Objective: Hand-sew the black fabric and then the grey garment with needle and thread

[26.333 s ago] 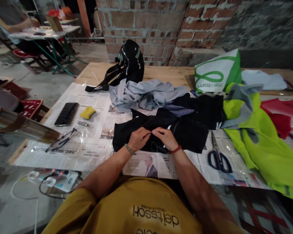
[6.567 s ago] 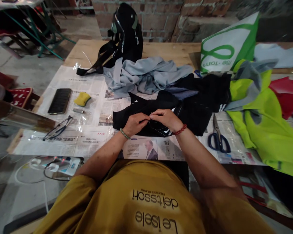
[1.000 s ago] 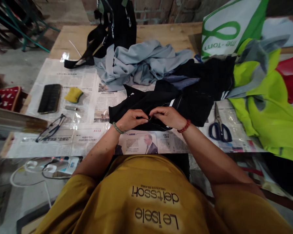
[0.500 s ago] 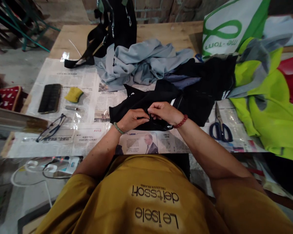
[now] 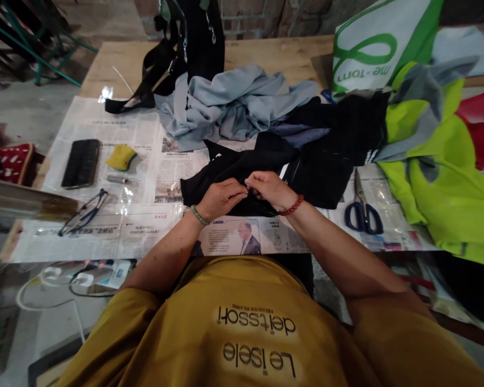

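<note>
Farthest to the left of the hands, a red spotted seat (image 5: 12, 161) shows below table height. Nearer, well left of the left hand, a clear container (image 5: 28, 199) with something brown inside reaches over the table's edge. A dark phone (image 5: 80, 164) lies left of and beyond the left hand, with folded glasses (image 5: 84, 212) closer in. Below those, nearer the body than the hands, is a power strip (image 5: 116, 273) with white plugs. Between the phone and the left hand are a small pale tube (image 5: 116, 179) and a yellow sponge (image 5: 121, 157), both on newspaper (image 5: 105, 129).

Straight beyond the left hand stands a black bag (image 5: 205, 43), and a heap of grey cloth (image 5: 229, 102) lies nearer. The left hand (image 5: 221, 200) pinches the black garment (image 5: 242, 166), which spreads under and beyond both hands. Just beside it, the right hand (image 5: 272, 188) has thumb and finger pressed together, almost meeting the left fingertips; what lies between them is too small to tell.

Right of the right hand rest blue-handled scissors (image 5: 363, 212), and beyond them a white-and-green bag (image 5: 371, 48). Farther right come a bright yellow-green garment (image 5: 443, 183) and red cloth (image 5: 482, 129).
</note>
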`<state>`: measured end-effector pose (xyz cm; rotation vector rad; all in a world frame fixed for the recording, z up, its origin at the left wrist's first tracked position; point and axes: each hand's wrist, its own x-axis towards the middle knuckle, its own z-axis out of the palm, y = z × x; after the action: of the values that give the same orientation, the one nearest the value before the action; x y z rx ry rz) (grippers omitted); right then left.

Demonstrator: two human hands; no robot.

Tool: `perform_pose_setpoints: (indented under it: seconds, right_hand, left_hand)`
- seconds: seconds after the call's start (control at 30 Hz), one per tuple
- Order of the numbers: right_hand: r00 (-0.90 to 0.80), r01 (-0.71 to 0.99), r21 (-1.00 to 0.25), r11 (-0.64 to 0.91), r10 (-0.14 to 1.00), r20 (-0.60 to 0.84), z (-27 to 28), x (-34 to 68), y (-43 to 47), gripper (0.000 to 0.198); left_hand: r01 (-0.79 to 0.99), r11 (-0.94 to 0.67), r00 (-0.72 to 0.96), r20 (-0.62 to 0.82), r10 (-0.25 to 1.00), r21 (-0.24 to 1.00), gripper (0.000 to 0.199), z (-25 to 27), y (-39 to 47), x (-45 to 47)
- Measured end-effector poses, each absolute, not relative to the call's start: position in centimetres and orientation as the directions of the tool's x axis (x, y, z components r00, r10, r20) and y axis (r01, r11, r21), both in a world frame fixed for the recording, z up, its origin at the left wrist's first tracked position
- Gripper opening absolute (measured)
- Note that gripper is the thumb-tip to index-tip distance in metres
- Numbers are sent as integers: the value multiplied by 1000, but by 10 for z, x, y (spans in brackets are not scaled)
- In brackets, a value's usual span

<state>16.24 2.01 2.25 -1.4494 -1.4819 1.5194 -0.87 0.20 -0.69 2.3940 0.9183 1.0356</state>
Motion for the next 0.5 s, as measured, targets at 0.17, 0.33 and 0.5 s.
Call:
perform_pose_setpoints:
  seconds: [0.17, 0.33, 0.5]
  right_hand:
    - [-230, 219, -936, -276, 917, -325, 23, 163, 18, 23]
    - [-207, 220, -944, -246, 934, -292, 22, 163, 19, 24]
    - [-183, 247, -947, -206, 950, -254, 19, 163, 18, 24]
  left_hand:
    - [446, -746, 467, 582, 666, 495, 17, -11, -1, -2]
    - [492, -746, 422, 626, 656, 450, 18, -12, -5, 3]
    - [515, -730, 403, 625, 668, 449, 18, -11, -7, 5]
